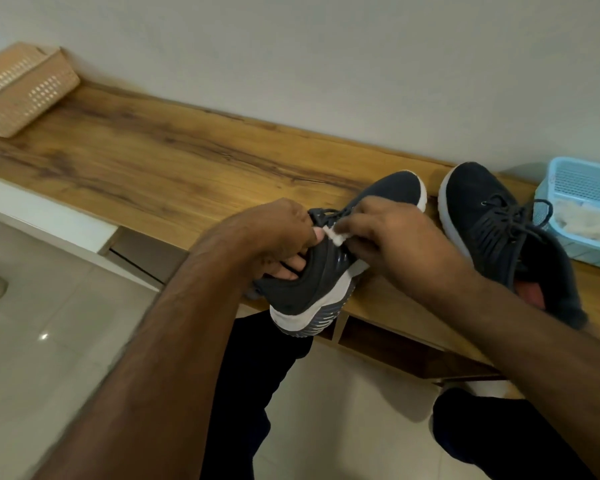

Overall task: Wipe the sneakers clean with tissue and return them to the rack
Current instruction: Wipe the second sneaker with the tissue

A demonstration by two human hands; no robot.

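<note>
Sneaker, dark navy knit with white sole [312,289]: held tilted on its side over the near edge of the wooden tabletop [146,161], toe pointing far and right, heel toward the person. Left hand [278,237]: fingers hooked inside the shoe's opening, thumb on the outside near the laces, gripping the collar. Right hand [392,233]: fingers curled round a small folded white tissue [336,237], pressing it against the upper just beside the laces. Second sneaker [499,230]: matching, rests on the tabletop just to the right, toe toward the wall, laces tied. Light blue plastic basket [582,188]: at the far right edge, holding white crumpled material, close beside the second sneaker. Tan woven basket [21,91]: far left on the tabletop, well apart from the shoes. Pale tiled floor [49,323] below; person's dark trouser legs [250,393] in the near centre.
</note>
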